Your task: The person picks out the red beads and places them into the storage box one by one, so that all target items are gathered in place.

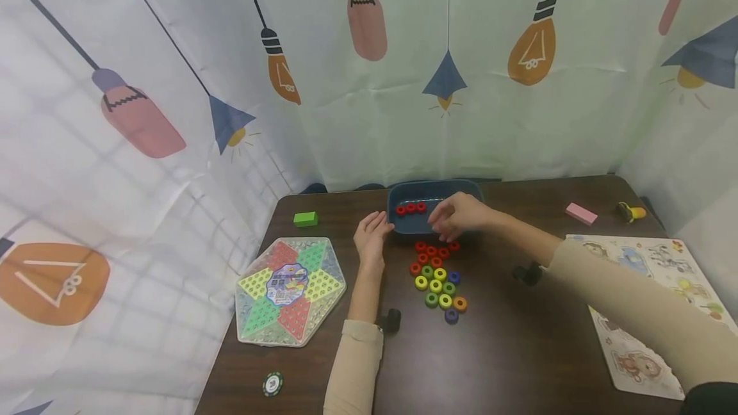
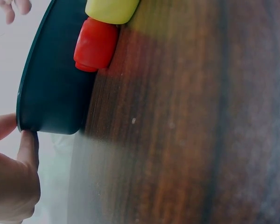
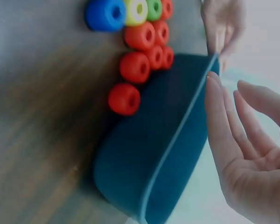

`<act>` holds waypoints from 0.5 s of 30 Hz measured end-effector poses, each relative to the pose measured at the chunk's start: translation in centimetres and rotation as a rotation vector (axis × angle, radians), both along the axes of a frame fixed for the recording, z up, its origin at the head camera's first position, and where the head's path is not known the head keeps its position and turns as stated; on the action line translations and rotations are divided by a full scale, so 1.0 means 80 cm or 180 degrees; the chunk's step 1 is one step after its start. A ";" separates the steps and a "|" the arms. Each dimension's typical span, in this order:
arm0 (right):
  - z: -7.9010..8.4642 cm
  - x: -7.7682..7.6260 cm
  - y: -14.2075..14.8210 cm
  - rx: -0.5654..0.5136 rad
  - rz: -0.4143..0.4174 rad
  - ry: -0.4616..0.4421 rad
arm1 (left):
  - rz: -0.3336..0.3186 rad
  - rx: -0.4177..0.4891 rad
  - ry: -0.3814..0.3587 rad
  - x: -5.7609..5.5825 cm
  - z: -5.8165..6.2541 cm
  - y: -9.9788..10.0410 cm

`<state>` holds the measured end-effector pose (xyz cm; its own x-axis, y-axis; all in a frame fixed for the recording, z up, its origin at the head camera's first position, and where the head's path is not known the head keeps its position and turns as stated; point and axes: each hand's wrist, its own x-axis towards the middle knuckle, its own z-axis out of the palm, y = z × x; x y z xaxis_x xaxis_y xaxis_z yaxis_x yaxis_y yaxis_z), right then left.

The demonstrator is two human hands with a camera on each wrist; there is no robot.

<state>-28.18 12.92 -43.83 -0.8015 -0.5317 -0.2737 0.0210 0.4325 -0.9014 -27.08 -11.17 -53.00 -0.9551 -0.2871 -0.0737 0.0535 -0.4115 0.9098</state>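
A dark blue tray [image 1: 435, 230] stands at the back of the table, with three red beads [image 1: 411, 208] in its left part. At its left end, my left hand [image 1: 371, 235] pinches the rim between thumb and finger. The left wrist view shows these fingers [image 2: 28, 151] at the tray's corner. My right hand [image 1: 461, 213] hovers over the tray's right half; in the right wrist view its loosely bent fingers [image 3: 219, 126] hold nothing. In front of the tray lie more red beads [image 1: 423, 258], then green, yellow, blue and orange ones [image 1: 459, 303].
To the left lie a star-patterned board [image 1: 288, 290], a green block [image 1: 305, 219] and a poker chip [image 1: 273, 383]. On the right are a pink block [image 1: 581, 213], a small yellow-and-black object [image 1: 631, 212] and a picture board [image 1: 640, 364]. A printed curtain [image 1: 403, 127] hangs behind the table.
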 end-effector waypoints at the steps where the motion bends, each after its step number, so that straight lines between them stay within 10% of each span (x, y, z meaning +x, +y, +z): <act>1: -0.002 0.006 0.000 -0.0009 0.0020 -0.0017 | -0.0010 0.0007 -0.0005 0.000 0.000 -0.001; 15: -0.059 0.036 0.000 0.0476 0.0349 0.0134 | -0.0134 0.0099 -0.0054 0.005 0.011 -0.006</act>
<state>-25.33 12.94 -48.51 -0.7534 -0.5724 -0.3237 -0.0701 0.5594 -0.8260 -26.68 -11.65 -52.12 -0.9648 -0.2439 -0.0981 0.0203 -0.4411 0.8972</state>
